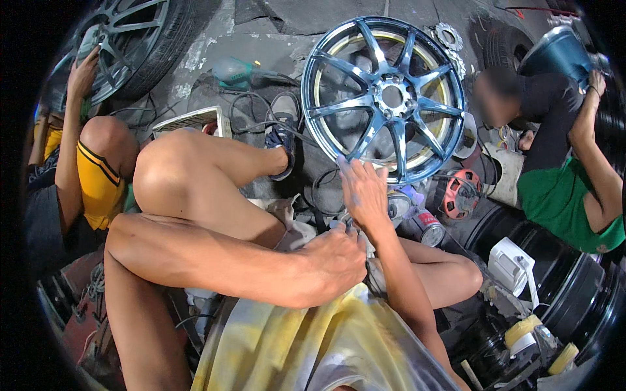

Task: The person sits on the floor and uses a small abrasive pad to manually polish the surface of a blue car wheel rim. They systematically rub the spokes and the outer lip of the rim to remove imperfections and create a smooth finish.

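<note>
The right hand [365, 192] has its fingers out, not pinching, with the tips at the low edge of the shiny blue wheel [380, 98]. The left hand [336, 257] is lower down and farther off; its fingers are partly hidden, so I can't tell if it grips anything. The wheel is round, with no long side, but one spoke [369, 135] points down near the right fingers.

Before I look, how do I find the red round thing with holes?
Start at the big, shiny blue metal wheel rim with spokes. Look beyond its lower right edge, to the right of the person's right hand. There's a round red disc with dark holes, unlike the smaller, shiny metal can nearby.
</note>
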`<state>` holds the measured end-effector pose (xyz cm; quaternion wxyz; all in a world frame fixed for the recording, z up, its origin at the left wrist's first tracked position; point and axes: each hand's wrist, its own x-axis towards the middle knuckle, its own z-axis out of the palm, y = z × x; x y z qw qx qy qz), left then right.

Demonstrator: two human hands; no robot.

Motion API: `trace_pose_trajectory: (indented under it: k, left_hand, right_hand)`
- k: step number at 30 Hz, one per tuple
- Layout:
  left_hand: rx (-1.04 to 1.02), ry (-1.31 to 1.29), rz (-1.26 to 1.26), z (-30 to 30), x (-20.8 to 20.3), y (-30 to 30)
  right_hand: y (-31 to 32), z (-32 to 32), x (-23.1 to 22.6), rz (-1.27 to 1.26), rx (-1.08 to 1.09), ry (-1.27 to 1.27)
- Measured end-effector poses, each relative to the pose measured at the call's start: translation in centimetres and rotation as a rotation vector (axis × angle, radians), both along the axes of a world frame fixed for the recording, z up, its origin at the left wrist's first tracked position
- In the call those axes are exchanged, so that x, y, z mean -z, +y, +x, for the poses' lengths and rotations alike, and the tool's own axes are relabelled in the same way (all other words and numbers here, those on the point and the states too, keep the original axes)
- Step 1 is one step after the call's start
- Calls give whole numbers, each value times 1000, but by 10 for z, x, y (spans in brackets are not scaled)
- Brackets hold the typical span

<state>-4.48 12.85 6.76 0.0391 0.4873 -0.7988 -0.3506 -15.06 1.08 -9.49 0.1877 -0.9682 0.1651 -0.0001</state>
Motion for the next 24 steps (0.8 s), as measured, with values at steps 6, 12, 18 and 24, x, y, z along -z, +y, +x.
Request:
trace_pose_trajectory:
  k: [6, 12, 18, 24]
  left_hand:
    - [-5, 44, -17, -6, -6, 6]
    - [-56, -46, -6, -12, -3, -3]
    - [-60, -38, -3, -5, -4, -8]
    - [-32, -43, -24, -17, 6, -9]
  right_hand:
    - [-8, 20, -2, 70, -154, -130]
    - [-27, 22, 0, 165, -238, -118]
    - [-36, 4, -6, 173, -237, -23]
    - [-23, 19, 5, 94, -147, -122]
